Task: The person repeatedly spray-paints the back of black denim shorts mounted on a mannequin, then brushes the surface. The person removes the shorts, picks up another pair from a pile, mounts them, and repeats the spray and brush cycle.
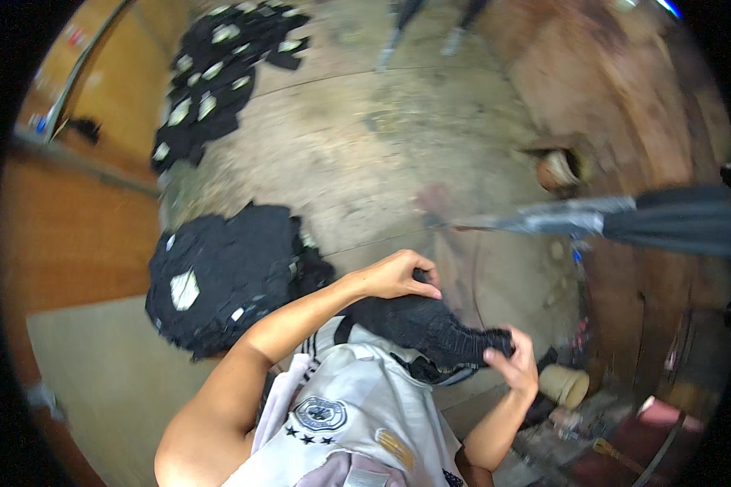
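Observation:
A piece of black cloth [414,325] is stretched between my two hands, just in front of my white shirt. My left hand [402,276] pinches its upper edge, thumb against curled fingers. At the other end, my right hand [516,361] grips a ribbed, gathered part of the cloth, with the thumb on top. The lower part of the cloth lies toward my lap. To the left of my left forearm rises a thick stack of folded black cloth pieces [227,260], with pale tags on some of them.
Several black pieces with pale patches [211,77] are spread on the concrete floor [357,138] at the far left. Wooden panels [89,227] stand at the left. A grey-wrapped pole [560,221] juts in from the right. Nearby are a round container [556,169] and a cream tub [564,385].

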Available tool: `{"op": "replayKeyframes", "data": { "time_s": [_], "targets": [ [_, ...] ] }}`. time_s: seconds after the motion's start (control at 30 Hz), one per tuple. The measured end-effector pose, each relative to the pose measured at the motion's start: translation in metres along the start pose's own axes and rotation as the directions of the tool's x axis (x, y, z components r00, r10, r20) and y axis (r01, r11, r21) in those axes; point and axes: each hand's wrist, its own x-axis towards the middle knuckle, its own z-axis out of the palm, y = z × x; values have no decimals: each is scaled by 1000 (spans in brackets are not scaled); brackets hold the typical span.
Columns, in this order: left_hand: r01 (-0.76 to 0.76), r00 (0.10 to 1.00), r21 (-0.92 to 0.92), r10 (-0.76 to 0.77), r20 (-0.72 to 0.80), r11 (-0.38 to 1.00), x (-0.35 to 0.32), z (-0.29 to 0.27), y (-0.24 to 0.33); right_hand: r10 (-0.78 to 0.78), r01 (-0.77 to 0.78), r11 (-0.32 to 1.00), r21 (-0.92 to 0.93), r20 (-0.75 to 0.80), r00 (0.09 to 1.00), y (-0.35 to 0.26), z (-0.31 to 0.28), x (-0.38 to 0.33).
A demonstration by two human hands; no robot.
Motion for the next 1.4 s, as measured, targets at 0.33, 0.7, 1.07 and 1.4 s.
{"op": "replayKeyframes", "data": {
  "time_s": [0.33,0.7,1.07,1.4],
  "targets": [
    [-109,992,225,93,80,968,153,154,102,153,51,980,191,-896,416,124,-96,-57],
    [-241,970,715,176,166,657,220,246,87,464,-215,492,843,-46,885,301,-101,-34],
    [-253,959,776,45,279,578,305,219,94,618,-521,605,602,57,784,307,-154,35],
    [-291,957,737,191,220,610,368,149,74,495,-174,830,530,-558,666,236,-159,69]
  ]
}}
